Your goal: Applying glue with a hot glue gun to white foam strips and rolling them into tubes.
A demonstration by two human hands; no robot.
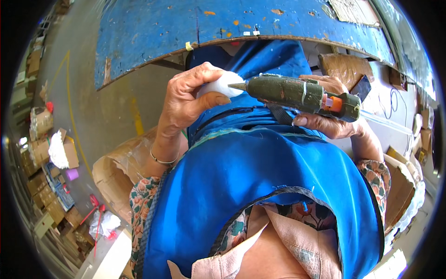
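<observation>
Starting from the left edge, several cardboard boxes are seen on the grey floor; one open box is filled with white material, but what the other boxes contain cannot be told. Near them a small purple cup is placed on the floor, and a white plastic bag is lying lower down. A large brown cardboard carton is standing just beside the person's left arm; its inside is hidden.

The left hand is closed around a small white piece, which is gripped between the thumb and the fingers, in front of the blue apron. A thin metal bangle is worn on the left wrist.

The metal nozzle of a dark green glue gun is pressed against the white piece. The glue gun is grasped by the right hand, with the fingers wrapped under its body, and an orange part is seen near its back end.

A worn blue table is seen above the hands. On the right side more open cardboard boxes are standing, and white material is visible at the rim of one of them.
</observation>
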